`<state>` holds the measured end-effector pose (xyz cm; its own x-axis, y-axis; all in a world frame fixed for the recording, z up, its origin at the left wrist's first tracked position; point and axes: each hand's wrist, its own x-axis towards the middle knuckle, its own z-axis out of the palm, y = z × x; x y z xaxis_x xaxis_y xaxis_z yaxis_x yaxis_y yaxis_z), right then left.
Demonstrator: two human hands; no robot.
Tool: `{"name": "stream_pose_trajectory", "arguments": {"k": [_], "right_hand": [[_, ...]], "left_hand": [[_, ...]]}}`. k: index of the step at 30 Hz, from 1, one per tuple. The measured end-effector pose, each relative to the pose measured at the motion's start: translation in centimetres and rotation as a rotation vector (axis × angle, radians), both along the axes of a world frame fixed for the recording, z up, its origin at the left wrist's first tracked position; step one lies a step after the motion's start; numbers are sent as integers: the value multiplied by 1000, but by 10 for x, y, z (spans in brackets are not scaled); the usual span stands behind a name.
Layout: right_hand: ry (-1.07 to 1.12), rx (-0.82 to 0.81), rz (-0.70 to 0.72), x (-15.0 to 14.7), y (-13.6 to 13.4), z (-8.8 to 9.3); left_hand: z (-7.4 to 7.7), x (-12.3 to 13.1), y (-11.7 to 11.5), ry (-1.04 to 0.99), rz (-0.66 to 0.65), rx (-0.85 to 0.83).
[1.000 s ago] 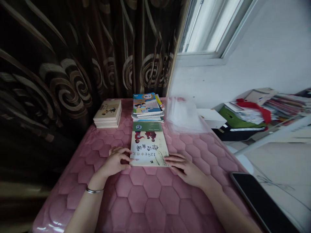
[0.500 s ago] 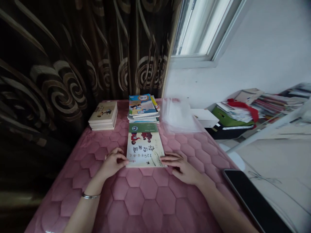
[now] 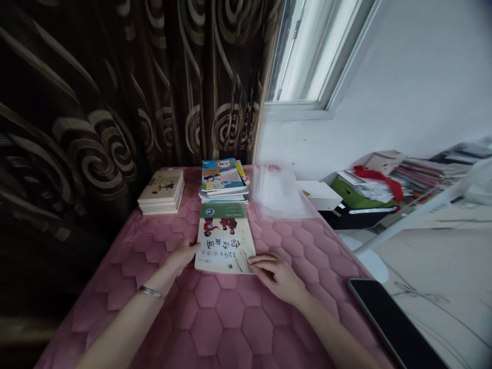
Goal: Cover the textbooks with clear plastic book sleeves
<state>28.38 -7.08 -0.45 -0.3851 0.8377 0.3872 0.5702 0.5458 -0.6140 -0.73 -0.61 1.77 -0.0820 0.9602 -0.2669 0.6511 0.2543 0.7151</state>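
A book (image 3: 226,246) with a cream cover and a green band lies upside down to me on the pink quilted cover. Its cover shows cartoon figures and Chinese characters with the number 129. My left hand (image 3: 184,256), with a silver bangle at the wrist, is closed on the book's left edge; the thumb is on top and the other fingers are mostly hidden. On the near right corner rest the fingertips of my right hand (image 3: 279,278), its fingers stretched out. Just beyond the book stands a pile of textbooks (image 3: 223,179) with a blue illustrated top cover.
A stack of beige books (image 3: 161,192) is at the back left. Clear plastic sheets (image 3: 279,195) lie at the back right, beside a white box (image 3: 319,195). A phone (image 3: 392,323) is near the right edge. A dark patterned curtain (image 3: 169,77) hangs behind.
My left hand has moved up along the book's left edge and closed on it. The right hand stays at the near right corner. The view has tilted slightly.
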Motion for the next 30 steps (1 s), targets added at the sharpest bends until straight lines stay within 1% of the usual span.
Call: {"name": "stream_pose_trajectory", "arguments": {"k": [4,7,9,13,15,16,18,22,24,26,28,30], "right_hand": [[46,-52,-1,2,0,4],[95,-119,-42,11,4,10],[119,-150,-101,21,10,15],[161,-185,-179,35,33,21],[205,-177,-231,35,49,18],[236,-171,-258,33,58,15],[317,-164,-303,27,74,5],[479,-219,-369,15,97,-16],[515,-252,-404,15,100,-24],[524,-243,-419,17,100,-29],[506,-204,-406,19,99,-34],[456,-164,-391,19,98,-37]], "left_hand": [[0,8,7,38,-32,-44],[9,-1,16,77,-88,-30],[21,-15,27,110,-152,-17],[54,-46,54,196,-308,-2],[68,-52,68,238,-393,15],[72,-51,75,260,-434,25],[76,-41,87,315,-504,50],[71,-1,114,473,-584,160],[68,18,126,550,-610,222],[66,33,135,614,-622,265],[63,42,138,667,-612,289],[58,44,137,711,-581,295]]}}
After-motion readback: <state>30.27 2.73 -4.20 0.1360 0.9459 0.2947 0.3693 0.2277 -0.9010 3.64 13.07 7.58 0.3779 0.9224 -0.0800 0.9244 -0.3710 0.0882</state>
